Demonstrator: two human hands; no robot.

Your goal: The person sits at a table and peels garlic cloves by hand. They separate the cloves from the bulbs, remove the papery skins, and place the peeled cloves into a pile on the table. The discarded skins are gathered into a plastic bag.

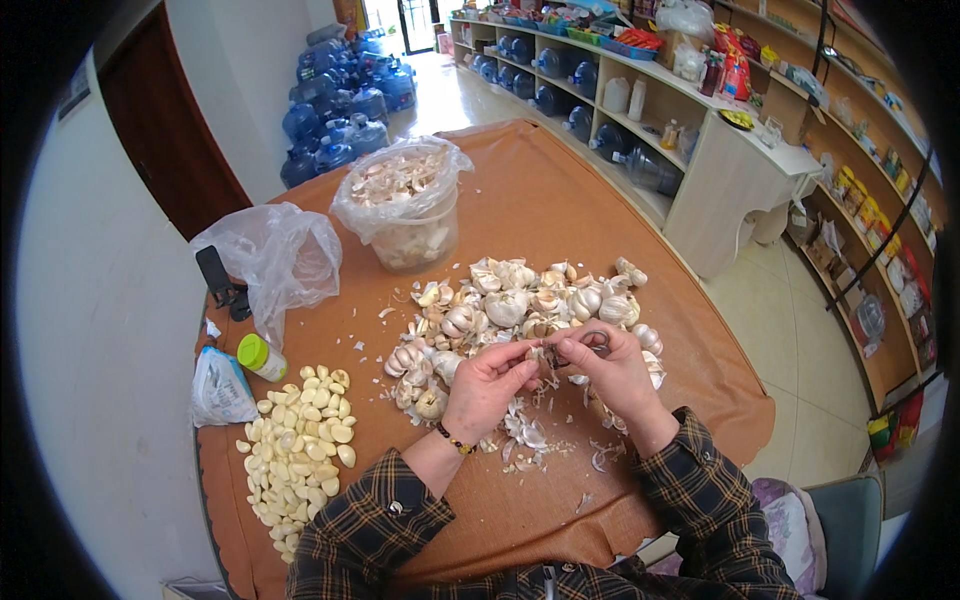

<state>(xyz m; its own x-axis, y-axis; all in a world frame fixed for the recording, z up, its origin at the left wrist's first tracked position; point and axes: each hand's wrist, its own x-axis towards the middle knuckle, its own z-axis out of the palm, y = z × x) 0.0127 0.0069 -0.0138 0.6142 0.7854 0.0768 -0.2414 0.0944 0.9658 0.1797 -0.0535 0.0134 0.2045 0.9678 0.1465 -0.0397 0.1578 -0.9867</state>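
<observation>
My left hand (491, 386), with a beaded bracelet at the wrist, pinches a small piece of garlic between thumb and fingers. My right hand (611, 367) holds a small metal tool with a ring handle (596, 341), perhaps scissors; its tip meets the garlic piece. Both hands are close together over a heap of garlic bulbs (506, 307) and loose cloves. Papery garlic skins (525, 431) lie on the brown table cover below the hands. Peeled garlic cloves (300, 450) form a pile left of my left forearm.
A lined plastic bucket of garlic skins (416, 240) stands behind the heap. At the left are a clear plastic bag (277, 255), a black clip-like stand (221, 285), a green-lidded container (261, 358) and a blue-white bag (223, 390). A chair (844, 532) is at the right.
</observation>
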